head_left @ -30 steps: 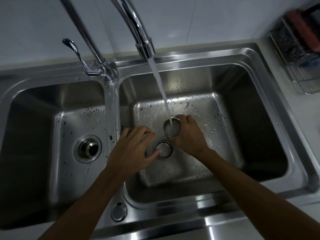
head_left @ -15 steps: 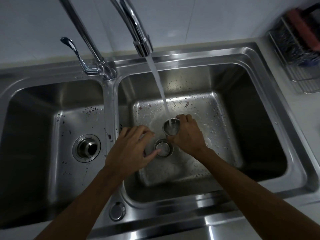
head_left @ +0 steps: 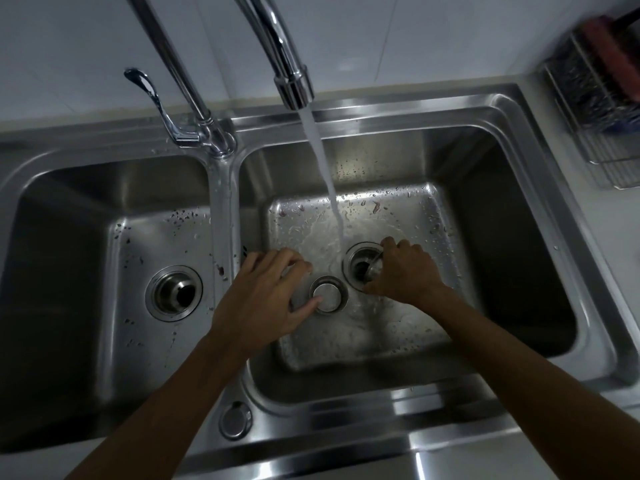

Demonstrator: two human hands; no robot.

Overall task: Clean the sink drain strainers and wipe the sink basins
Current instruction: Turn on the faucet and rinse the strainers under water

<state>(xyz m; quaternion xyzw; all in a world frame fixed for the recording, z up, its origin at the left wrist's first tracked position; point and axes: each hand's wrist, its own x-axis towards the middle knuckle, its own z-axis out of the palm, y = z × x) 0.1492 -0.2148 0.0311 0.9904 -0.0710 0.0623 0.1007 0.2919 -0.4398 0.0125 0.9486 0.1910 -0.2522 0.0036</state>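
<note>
A white tiled wall (head_left: 415,36) is seen behind a stainless double sink (head_left: 381,427), and water (head_left: 322,161) is poured from the tap spout (head_left: 287,71) into the right basin (head_left: 363,341), where it lands just left of the drain opening (head_left: 358,252). The strainer basket (head_left: 374,269) is gripped by the right hand (head_left: 407,271) with curled fingers and is held tilted at the near right edge of that opening, apparently not yet seated. The left hand (head_left: 263,299) is held loosely curled over the basin floor with nothing visibly grasped, and only its thumb tip is laid against a round metal cap (head_left: 329,296) lying just near and left of the opening. Several risks are judged from this. If the basket is pushed in while tilted, it may be jammed crooked against the ring. Wet metal may be lost from wet fingers and the basket dropped. While the opening is uncovered, the dark specks (head_left: 375,207) scattered on the floor may be carried by the running water straight down the pipe. The loose cap may be knocked aside by the thumb. The left basin (head_left: 104,271) is left spotted around its drain (head_left: 174,293), so wiping is judged still outstanding.
</note>
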